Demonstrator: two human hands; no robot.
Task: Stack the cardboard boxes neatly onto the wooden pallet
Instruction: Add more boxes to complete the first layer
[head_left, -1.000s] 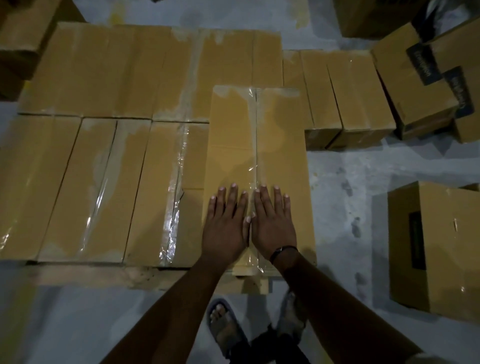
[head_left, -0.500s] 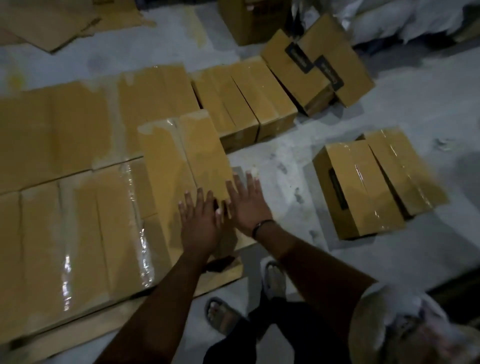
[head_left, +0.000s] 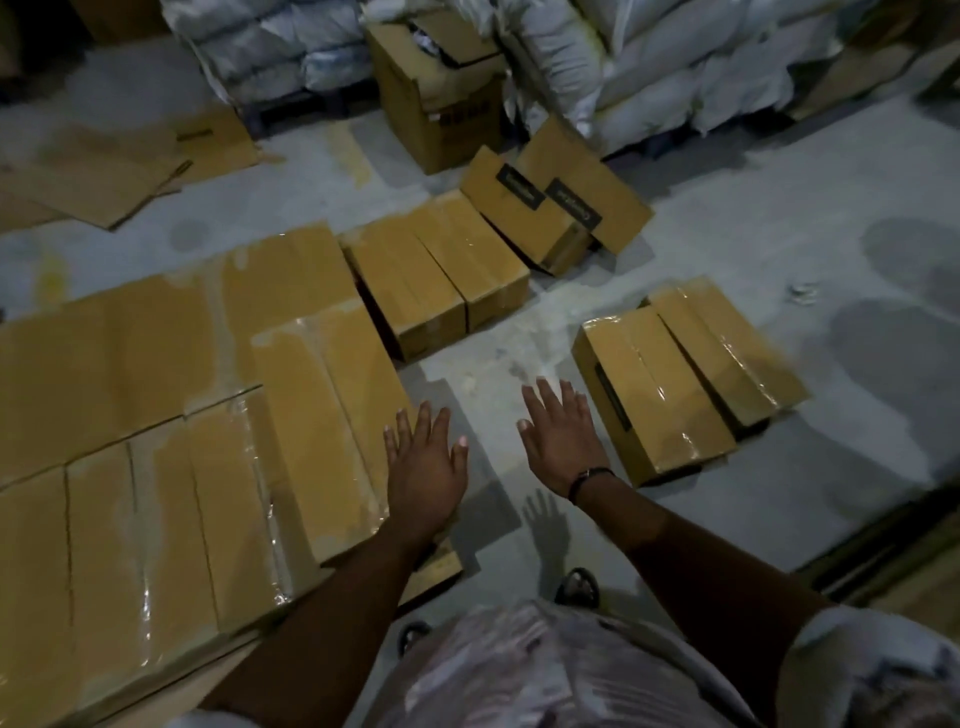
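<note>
Several taped cardboard boxes lie flat in a layer on the wooden pallet at the left. One box sits on top of that layer at its right edge. My left hand hovers with straight fingers over that box's right edge, holding nothing. Off the pallet, my right hand is spread open above the bare floor. Just to its right a pair of boxes lies on the floor. Another pair of boxes lies beside the pallet's far right corner.
Two boxes with black labels lean together further back, behind them a tall open carton. White sacks are piled along the back. Flattened cardboard lies at the far left. My sandalled feet stand on grey concrete.
Both hands have lifted off the top box and moved right. The right hand now hangs over the floor. My view has swung right and up toward the loose boxes.
</note>
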